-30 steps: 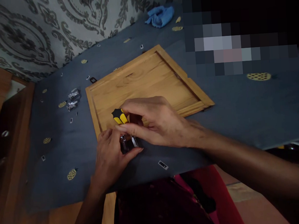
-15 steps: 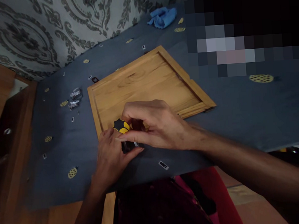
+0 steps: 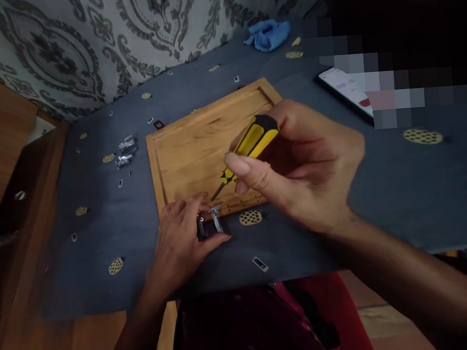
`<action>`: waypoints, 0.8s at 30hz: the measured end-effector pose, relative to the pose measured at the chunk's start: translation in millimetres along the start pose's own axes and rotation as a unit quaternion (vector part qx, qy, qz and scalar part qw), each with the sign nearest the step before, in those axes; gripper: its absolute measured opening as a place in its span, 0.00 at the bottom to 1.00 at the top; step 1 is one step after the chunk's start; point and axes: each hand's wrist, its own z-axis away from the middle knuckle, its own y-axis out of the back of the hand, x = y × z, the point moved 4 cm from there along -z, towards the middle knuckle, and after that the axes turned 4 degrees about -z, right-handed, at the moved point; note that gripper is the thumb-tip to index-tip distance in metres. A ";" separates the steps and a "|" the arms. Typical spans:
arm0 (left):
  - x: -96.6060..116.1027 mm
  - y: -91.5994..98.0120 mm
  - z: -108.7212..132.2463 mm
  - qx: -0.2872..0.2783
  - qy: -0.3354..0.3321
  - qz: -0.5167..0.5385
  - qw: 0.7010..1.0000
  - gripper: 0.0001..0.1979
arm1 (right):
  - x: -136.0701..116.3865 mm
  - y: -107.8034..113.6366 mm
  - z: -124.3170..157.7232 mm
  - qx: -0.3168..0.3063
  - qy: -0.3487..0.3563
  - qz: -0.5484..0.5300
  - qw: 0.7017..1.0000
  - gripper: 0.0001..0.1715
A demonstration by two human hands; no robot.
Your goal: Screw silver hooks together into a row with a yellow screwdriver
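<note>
Overall, in the head view, taking the wooden panel (image 3: 203, 145) as the middle of the clock, the panel lies flat on the blue tablecloth (image 3: 379, 202), its raised border framing a paler centre. At seven o'clock the left hand (image 3: 184, 234) grasps a metal fitting (image 3: 216, 220) at the panel's near edge, about six o'clock, with its fingers over the border and its thumb on the near side. Between three and four o'clock, the right hand (image 3: 310, 164) grips a yellow-and-black screwdriver (image 3: 253, 139), thumb and fingers closed round the handle. Its blade points down towards seven o'clock, ending just beside the fitting; whether the tip touches anything cannot be told. Out at nine o'clock lie two loose shiny fittings (image 3: 124, 159), close together, with a tiny dark piece (image 3: 130, 173) just below them. A crumpled blue cloth (image 3: 269, 35) sits at one o'clock, near the patterned curtain (image 3: 107, 34). Between two and three o'clock rests a phone (image 3: 343, 90) with its screen lit, partly hidden by pixelated blocks.
</note>
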 end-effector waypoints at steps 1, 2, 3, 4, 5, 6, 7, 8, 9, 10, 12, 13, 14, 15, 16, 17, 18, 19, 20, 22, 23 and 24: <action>0.5 0.7 -0.3 -0.002 0.001 0.001 1.000 0.33 | 0.8 -0.4 -0.2 -0.008 0.003 0.008 1.000 0.19; 0.8 1.5 -0.3 -0.002 0.001 0.002 1.000 0.34 | 1.5 -1.2 -0.2 -0.017 0.005 0.014 1.000 0.18; 0.8 2.4 0.0 -0.001 0.002 0.003 1.000 0.34 | 2.0 -2.2 0.1 -0.027 0.007 0.017 0.999 0.18; 0.6 3.6 0.7 0.001 0.002 0.005 1.000 0.33 | 2.2 -3.0 0.5 -0.034 0.006 0.019 0.999 0.17; 0.0 5.0 1.7 0.002 0.004 0.007 1.000 0.33 | 2.3 -3.3 1.0 -0.036 0.003 0.024 0.999 0.16; -0.9 6.4 3.1 0.000 0.006 0.008 1.000 0.33 | 2.0 -3.1 1.6 -0.034 0.002 0.029 0.999 0.15; -2.3 7.9 4.9 -0.003 0.009 0.010 1.000 0.33 | 1.4 -2.4 2.4 -0.030 0.005 0.036 0.999 0.13; -4.1 9.4 7.0 -0.008 0.014 0.011 1.000 0.33 | 0.8 -1.3 3.4 -0.025 0.009 0.045 0.999 0.12; -6.3 10.9 9.2 -0.011 0.020 0.012 1.000 0.34 | 0.2 0.1 4.7 -0.021 0.018 0.052 0.998 0.10; -8.4 12.6 11.5 -0.011 0.023 0.014 1.000 0.35 | 0.6 1.7 6.4 -0.018 0.020 0.061 0.998 0.09; -12.4 15.4 15.4 -0.005 0.027 0.020 0.999 0.36 | 3.5 4.9 10.8 -0.014 0.017 0.077 0.997 0.07; -13.7 16.1 16.7 -0.002 0.028 0.023 0.999 0.37 | 5.8 6.5 13.4 -0.011 0.012 0.081 0.997 0.06; -14.5 16.4 17.4 0.001 0.028 0.024 0.999 0.37 | 8.5 7.8 16.2 -0.009 0.007 0.080 0.997 0.04; -14.4 16.2 17.3 0.005 0.026 0.025 0.999 0.37 | 11.3 9.1 19.0 -0.003 0.004 0.076 0.997 0.04; -13.6 15.4 16.6 0.007 0.023 0.024 0.999 0.38 | 14.2 10.3 21.5 0.004 0.000 0.069 0.998 0.04; -12.1 14.0 15.4 0.008 0.017 0.021 1.000 0.38 | 17.0 11.1 23.6 0.012 -0.004 0.061 0.998 0.04; -10.0 12.4 13.8 0.009 0.009 0.018 1.000 0.37 | 19.6 11.6 25.2 0.020 -0.009 0.052 0.998 0.04; -7.6 10.4 12.0 0.008 0.001 0.013 1.000 0.37 | 21.9 11.8 26.3 0.027 -0.015 0.046 0.998 0.04; -5.3 8.1 10.4 0.006 -0.007 0.007 1.000 0.36 | 23.7 11.5 27.0 0.032 -0.021 0.042 0.998 0.05; -1.9 3.4 8.0 0.002 -0.019 -0.003 1.000 0.36 | 25.5 10.0 27.6 0.033 -0.033 0.044 0.998 0.05; -1.1 1.4 7.3 0.001 -0.021 -0.007 1.000 0.36 | 25.8 8.9 27.6 0.029 -0.037 0.048 0.998 0.05; -0.9 -0.6 7.0 -0.002 -0.020 -0.012 1.000 0.36 | 25.9 7.5 27.7 0.019 -0.041 0.054 0.997 0.04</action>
